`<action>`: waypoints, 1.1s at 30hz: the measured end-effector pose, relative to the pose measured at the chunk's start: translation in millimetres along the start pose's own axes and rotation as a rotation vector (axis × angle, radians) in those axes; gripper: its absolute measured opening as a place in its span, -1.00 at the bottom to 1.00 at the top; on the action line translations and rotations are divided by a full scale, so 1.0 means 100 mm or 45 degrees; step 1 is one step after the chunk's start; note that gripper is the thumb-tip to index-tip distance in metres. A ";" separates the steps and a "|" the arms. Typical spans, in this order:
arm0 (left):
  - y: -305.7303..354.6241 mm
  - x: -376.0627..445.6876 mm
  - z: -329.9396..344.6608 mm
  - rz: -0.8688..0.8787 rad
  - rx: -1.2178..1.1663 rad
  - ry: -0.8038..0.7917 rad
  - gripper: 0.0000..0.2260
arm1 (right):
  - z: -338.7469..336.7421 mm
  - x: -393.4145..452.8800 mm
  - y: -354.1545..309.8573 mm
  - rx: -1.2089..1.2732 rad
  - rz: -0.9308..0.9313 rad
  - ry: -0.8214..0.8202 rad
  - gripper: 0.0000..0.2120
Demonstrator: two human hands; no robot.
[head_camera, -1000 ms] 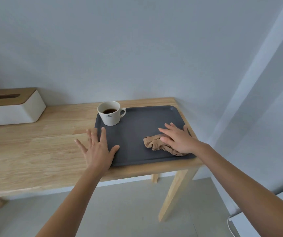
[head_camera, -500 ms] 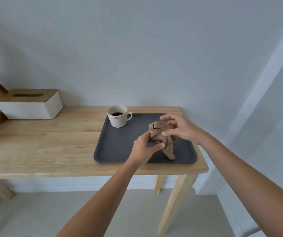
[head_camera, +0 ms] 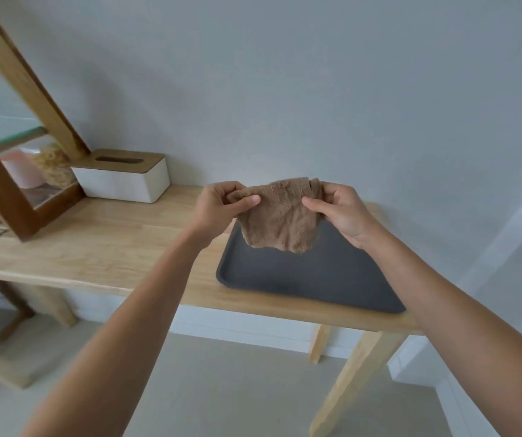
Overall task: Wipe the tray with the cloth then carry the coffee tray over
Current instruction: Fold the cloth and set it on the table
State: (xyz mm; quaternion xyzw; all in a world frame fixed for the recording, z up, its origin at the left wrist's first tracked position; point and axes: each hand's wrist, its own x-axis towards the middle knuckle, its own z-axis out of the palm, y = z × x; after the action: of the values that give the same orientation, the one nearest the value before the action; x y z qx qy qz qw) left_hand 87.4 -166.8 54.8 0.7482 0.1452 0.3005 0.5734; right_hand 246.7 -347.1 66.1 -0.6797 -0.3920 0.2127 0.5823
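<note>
A brown cloth (head_camera: pixel 280 216) hangs spread out in the air above the far part of the dark grey tray (head_camera: pixel 313 275). My left hand (head_camera: pixel 222 205) pinches its upper left corner and my right hand (head_camera: pixel 340 209) pinches its upper right corner. The tray lies flat on the right end of the wooden table (head_camera: pixel 111 244), its near edge close to the table's front edge. The coffee cup is hidden behind the cloth and my hands.
A white tissue box with a wooden lid (head_camera: pixel 124 176) stands at the back of the table by the wall. A wooden-framed mirror (head_camera: pixel 17 137) leans at the far left. The table's right end is close to a wall corner.
Both hands lifted the crumpled cloth off the tray and pulled it open between them. The cup is now out of sight behind it. The view has shifted left and tilted.
</note>
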 end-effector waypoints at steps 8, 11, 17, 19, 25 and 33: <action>-0.03 0.14 -1.21 -0.125 0.159 0.044 -0.84 | 1.08 0.34 -0.06 -0.158 -0.103 -0.118 -0.92; -0.16 0.27 -1.53 -0.189 0.231 0.074 -0.72 | 1.50 0.53 0.09 -0.070 0.039 -0.111 -0.82; -0.81 0.35 -1.85 -0.416 1.038 -0.105 -0.28 | 2.06 0.70 0.47 -0.779 0.050 -0.013 -0.42; -0.96 0.24 -1.87 -0.356 1.151 -0.414 -0.26 | 2.12 0.68 0.55 -1.054 -0.037 -0.172 -0.35; -1.43 0.05 -1.98 -0.413 1.257 -0.830 -0.15 | 2.16 0.67 0.73 -1.485 0.167 -0.646 -0.07; -1.26 0.26 -1.93 -0.332 1.512 -0.905 -0.09 | 1.93 0.51 0.67 -1.208 -0.050 -0.318 -0.15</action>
State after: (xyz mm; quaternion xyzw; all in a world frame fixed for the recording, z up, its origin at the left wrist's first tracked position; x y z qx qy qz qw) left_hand 5.0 34.3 -25.2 0.9641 0.1768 -0.1634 0.1120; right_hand 152.1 -187.9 -34.1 -0.8319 -0.5250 0.0796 0.1610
